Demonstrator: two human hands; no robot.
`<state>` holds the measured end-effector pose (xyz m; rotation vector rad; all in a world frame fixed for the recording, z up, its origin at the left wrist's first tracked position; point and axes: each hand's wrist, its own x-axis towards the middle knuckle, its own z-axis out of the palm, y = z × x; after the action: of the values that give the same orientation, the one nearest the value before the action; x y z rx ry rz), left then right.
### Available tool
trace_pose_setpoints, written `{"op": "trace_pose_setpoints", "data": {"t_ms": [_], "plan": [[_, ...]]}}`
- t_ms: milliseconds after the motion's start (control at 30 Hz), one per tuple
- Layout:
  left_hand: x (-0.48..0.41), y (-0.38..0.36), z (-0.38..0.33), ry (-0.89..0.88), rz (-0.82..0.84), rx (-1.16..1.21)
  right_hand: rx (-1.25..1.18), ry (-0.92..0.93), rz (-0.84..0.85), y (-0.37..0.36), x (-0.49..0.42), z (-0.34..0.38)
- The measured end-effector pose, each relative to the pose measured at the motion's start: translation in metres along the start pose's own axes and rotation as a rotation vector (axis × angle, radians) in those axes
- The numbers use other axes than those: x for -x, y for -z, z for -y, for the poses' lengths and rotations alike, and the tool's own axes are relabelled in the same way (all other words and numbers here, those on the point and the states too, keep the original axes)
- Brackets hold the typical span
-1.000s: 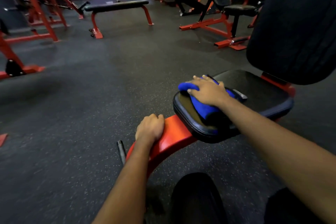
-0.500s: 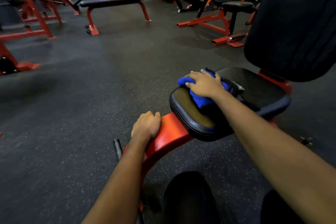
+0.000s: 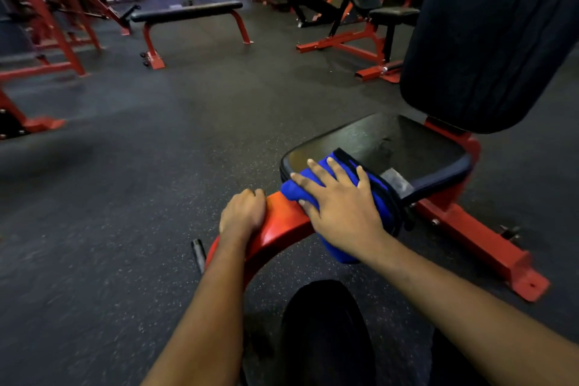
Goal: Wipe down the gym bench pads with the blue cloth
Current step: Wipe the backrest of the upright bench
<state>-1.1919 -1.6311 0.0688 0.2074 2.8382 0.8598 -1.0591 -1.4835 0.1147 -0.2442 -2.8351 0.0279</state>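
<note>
Head view: flat right hand (image 3: 341, 213) presses blue cloth (image 3: 380, 200) over seat pad (image 3: 407, 147) edge; left hand (image 3: 242, 213) grips frame (image 3: 282, 222).

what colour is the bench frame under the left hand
Red-orange frame, gripped by the left hand; head view.

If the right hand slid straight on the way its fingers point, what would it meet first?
The right hand would likely first cross bare seat pad just past the blue cloth, then its edge; beyond that only floor shows.

My right hand (image 3: 341, 210) presses the blue cloth (image 3: 379, 196) flat over the front edge of the seat pad (image 3: 407, 144); my left hand (image 3: 242, 213) grips the red frame (image 3: 282, 227).
</note>
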Motion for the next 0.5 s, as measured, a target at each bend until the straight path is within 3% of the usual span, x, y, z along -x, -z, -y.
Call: {"op": "trace_pose_setpoints", "data": {"t_ms": [233, 500], "plan": [[-0.002, 0.000, 0.000, 0.002, -0.004, -0.021, -0.080, -0.096, 0.217, -0.001, -0.087, 0.016], [0.000, 0.002, 0.000, -0.041, 0.002, -0.013, -0.149, -0.140, -0.060, 0.001, -0.015, -0.019]]}}
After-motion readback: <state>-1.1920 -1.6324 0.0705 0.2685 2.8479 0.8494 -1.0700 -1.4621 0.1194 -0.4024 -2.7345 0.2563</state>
